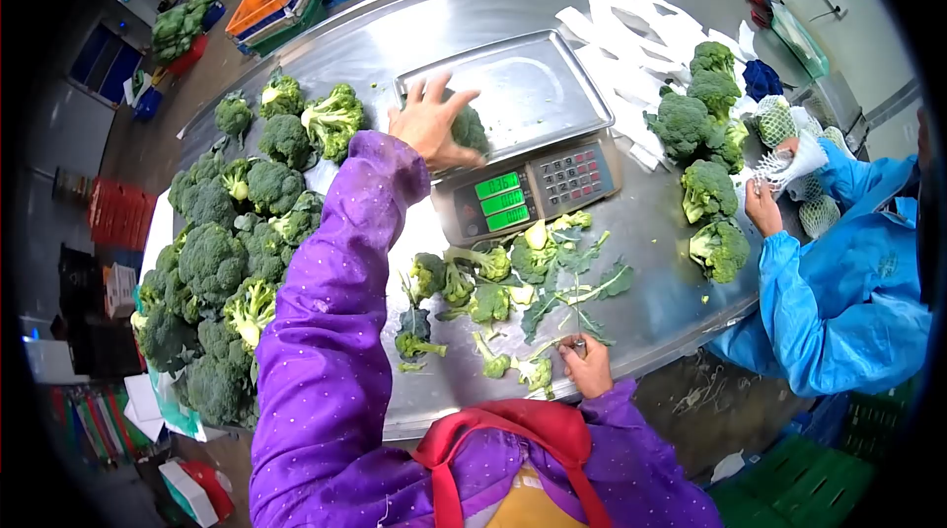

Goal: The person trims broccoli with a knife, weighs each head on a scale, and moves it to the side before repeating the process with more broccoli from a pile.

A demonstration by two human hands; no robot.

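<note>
My left hand (434, 121) is spread over the near left corner of the scale's metal tray (533, 84), fingers apart. A broccoli head (470, 129) sits partly hidden under that hand. The digital scale (533, 188) shows green lit numbers beside a keypad. My right hand (589, 366) is closed near the table's front edge, beside the trimmed pieces; a small dark bit shows at its fingertips, and I cannot tell what it is. Broccoli trimmings (488, 303) and cut leaves (582, 296) lie between the scale and my right hand.
A big pile of broccoli heads (212, 266) covers the table's left side. More broccoli (710, 192) stands in a row at right, near white foam net sleeves (631, 44). A person in blue sleeves (838, 262) handles a white net (789, 165). Stacked crates (266, 5) stand behind.
</note>
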